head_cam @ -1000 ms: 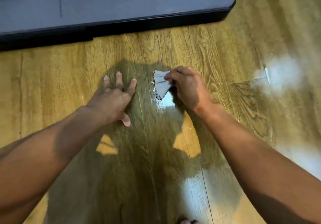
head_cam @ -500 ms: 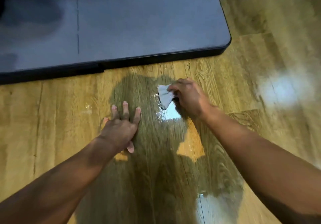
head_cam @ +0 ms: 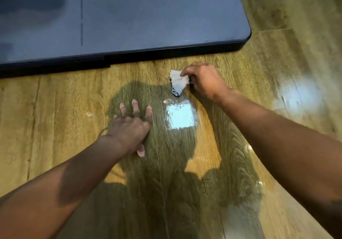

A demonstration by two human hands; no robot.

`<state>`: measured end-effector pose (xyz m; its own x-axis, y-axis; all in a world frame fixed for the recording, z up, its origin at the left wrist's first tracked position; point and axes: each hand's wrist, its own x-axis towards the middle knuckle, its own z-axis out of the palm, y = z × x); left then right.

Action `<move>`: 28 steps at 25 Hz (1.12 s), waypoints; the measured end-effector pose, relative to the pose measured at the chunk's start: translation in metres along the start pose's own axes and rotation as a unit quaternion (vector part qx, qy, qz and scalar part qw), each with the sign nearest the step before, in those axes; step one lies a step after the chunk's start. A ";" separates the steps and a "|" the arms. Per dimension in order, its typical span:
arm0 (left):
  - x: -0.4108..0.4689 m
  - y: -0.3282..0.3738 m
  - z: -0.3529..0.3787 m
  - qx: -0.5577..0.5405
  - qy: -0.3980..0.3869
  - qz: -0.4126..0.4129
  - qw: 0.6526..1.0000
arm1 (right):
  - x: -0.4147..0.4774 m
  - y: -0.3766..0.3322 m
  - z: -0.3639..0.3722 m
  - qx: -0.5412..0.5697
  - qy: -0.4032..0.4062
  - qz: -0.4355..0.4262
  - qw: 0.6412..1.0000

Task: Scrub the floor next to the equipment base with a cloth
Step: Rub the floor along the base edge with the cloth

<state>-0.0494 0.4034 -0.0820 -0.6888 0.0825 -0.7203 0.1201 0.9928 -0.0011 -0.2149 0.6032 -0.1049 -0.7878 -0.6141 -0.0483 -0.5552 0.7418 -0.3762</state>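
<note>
A small crumpled white cloth (head_cam: 178, 82) lies against the wooden floor (head_cam: 61, 105), a short way in front of the dark equipment base (head_cam: 129, 16). My right hand (head_cam: 204, 80) pinches the cloth with curled fingers and presses its lower tip, which looks dark, onto the boards. My left hand (head_cam: 132, 127) rests flat on the floor to the left and nearer to me, fingers spread and straight. A wet, shiny patch (head_cam: 180, 115) lies between the two hands.
The base's black front edge (head_cam: 166, 52) runs across the floor just beyond the cloth, ending in a rounded corner (head_cam: 245, 42) at the right. Bright glare (head_cam: 298, 98) shows on the boards at the right. My shadow covers the floor between my arms.
The view has tilted so more of the base shows. My right hand has slid the cloth away from me toward the base edge, leaving a wet patch behind. My left hand stays planted.
</note>
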 end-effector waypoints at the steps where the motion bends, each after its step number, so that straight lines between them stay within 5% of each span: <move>1: 0.000 -0.001 -0.001 0.006 0.005 0.007 1.000 | 0.017 0.001 -0.001 -0.003 0.011 0.019 1.000; 4: -0.001 -0.005 -0.002 0.004 -0.007 0.011 1.000 | 0.024 -0.003 0.007 0.003 0.054 0.081 0.995; 9: 0.005 -0.002 0.000 -0.007 -0.015 0.010 1.000 | -0.003 -0.001 0.000 0.016 0.032 0.019 0.999; 13: 0.004 -0.003 0.003 0.008 -0.001 0.015 1.000 | 0.036 0.014 -0.014 -0.016 0.052 0.068 0.996; 18: 0.005 -0.002 0.002 -0.008 -0.003 0.002 1.000 | -0.018 0.027 -0.023 0.000 -0.020 0.034 0.999; 24: 0.001 -0.005 0.004 -0.004 0.004 -0.006 1.000 | -0.078 0.008 -0.005 0.007 0.036 0.099 0.994; 28: 0.006 -0.004 0.006 -0.005 -0.001 -0.009 1.000 | -0.128 -0.001 -0.007 0.021 -0.036 0.057 0.997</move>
<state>-0.0499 0.3991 -0.0901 -0.6895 0.0652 -0.7213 0.1006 0.9949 -0.0062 -0.1155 0.6835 -0.0920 -0.8234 -0.5449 -0.1586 -0.4499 0.7970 -0.4030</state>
